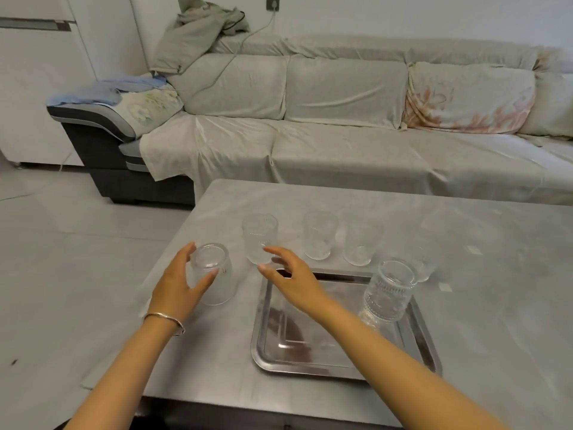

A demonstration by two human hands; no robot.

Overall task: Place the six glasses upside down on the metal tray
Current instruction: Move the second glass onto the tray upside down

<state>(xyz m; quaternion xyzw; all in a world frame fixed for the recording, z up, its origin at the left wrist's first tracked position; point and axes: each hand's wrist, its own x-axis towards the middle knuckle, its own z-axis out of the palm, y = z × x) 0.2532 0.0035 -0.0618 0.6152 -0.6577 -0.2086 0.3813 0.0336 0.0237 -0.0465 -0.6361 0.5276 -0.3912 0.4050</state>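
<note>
A metal tray (305,369) lies on the grey table. One ribbed glass (389,290) stands upside down in its far right corner. My left hand (178,287) grips a smooth glass (217,276), turned base-up, just left of the tray. My right hand (293,282) hovers over the tray's far left corner with fingers spread, its fingertips close to an upright ribbed glass (259,235). Two more upright glasses (319,234) (361,240) stand behind the tray. Another glass (426,266) sits faintly behind the inverted one.
The grey table (480,305) has a covered sofa (341,144) right behind it. Bare floor (62,259) lies to the left. Small white marks (445,287) sit on the table right of the tray.
</note>
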